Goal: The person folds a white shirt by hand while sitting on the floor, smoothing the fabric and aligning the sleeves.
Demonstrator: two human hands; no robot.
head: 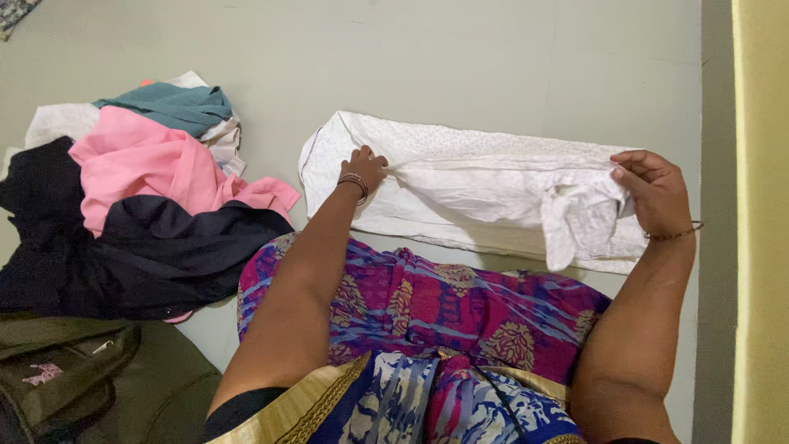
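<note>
White garment [485, 185] is spread lengthwise on the pale floor [460, 57], at twelve o'clock from the patterned lap [427, 312]; its upper layer is pinched at one end by the left hand [366, 167], fingers closed on the cloth, and gripped at the other end by the right hand [653, 191]; a heap of pink, teal and black clothes [140, 197] lies at ten o'clock; an olive bag [74, 378], bearing a small pink label, sits at eight o'clock.

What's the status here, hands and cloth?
Left hand and right hand both pinching white garment, stretched flat on floor. Clothes pile off left, clear.
</note>
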